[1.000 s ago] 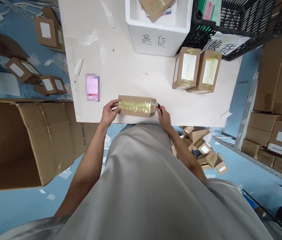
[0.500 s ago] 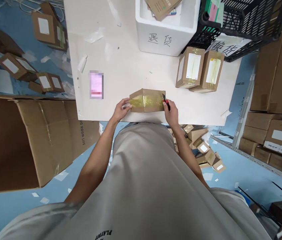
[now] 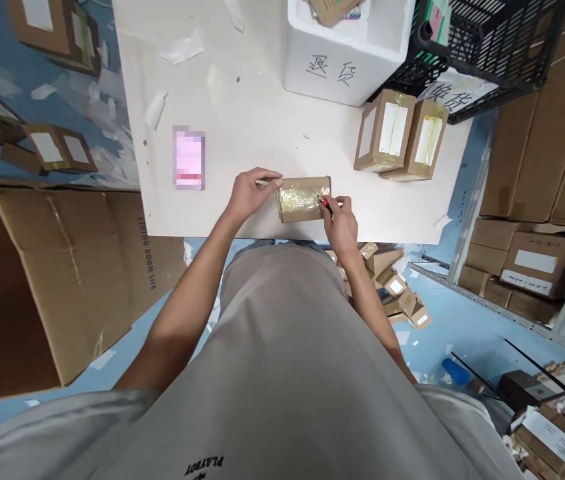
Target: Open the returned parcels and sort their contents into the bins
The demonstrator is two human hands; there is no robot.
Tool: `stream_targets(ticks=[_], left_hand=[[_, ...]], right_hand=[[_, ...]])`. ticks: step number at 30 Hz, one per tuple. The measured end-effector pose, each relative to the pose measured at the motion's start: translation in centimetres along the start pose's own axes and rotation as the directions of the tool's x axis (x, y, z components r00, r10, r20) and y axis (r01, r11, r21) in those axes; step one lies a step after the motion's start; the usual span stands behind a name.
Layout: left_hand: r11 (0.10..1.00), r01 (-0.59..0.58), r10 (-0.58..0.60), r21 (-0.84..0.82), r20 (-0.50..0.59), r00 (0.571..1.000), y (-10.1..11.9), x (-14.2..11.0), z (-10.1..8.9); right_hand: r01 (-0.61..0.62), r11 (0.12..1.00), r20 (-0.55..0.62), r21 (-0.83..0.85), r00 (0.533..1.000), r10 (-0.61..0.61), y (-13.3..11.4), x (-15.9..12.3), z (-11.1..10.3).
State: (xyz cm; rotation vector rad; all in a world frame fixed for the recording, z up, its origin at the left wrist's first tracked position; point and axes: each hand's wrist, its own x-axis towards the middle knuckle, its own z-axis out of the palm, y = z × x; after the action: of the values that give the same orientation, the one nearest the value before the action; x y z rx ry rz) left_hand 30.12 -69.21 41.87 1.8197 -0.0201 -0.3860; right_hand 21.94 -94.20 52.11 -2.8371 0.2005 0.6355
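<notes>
A small cardboard box [image 3: 298, 212] with shiny yellowish tape across its top lies near the table's front edge. My left hand [image 3: 253, 195] is at its left end, fingertips and thumb closed on the far left corner. In my right hand [image 3: 341, 225] is a red and black utility knife [image 3: 325, 202]. Its tip is over the tape near the box's right end; whether the blade is in the tape I cannot tell. A pink, blurred-out rectangular item [image 3: 189, 159] lies on the table to the left.
On the white table [image 3: 242, 120] stand a white foam box [image 3: 347, 70], two taped cartons [image 3: 387, 130] and a black plastic crate [image 3: 502, 63]. A large open carton [image 3: 77, 267] is at left. Several small boxes [image 3: 395, 287] lie on the floor at right.
The box has turned, showing a shorter taped face. My left hand has shifted to its far left corner. My right hand has brought the knife inward from the right edge onto the tape.
</notes>
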Motion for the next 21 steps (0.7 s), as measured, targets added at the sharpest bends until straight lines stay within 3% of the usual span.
stream_targets(ticks=[5,11,21], left_hand=[[1.0,0.004,-0.003,-0.012,0.079,0.997,0.4,2.3,-0.6],[0.998,0.053,-0.046,-0.033,0.182,0.982,0.5,3.2,-1.4],[0.996,0.049,-0.033,-0.08,0.186,0.982,0.0,3.2,-0.9]], right_hand=[[0.017,1.0,0.059,0.003,0.998,-0.017,-3.4,-1.5,-1.0],[-0.009,0.999,0.174,0.049,0.985,0.0,-9.1,-1.2,0.2],[-0.13,0.99,0.205,-0.06,0.969,0.139,-12.8,-0.5,-0.4]])
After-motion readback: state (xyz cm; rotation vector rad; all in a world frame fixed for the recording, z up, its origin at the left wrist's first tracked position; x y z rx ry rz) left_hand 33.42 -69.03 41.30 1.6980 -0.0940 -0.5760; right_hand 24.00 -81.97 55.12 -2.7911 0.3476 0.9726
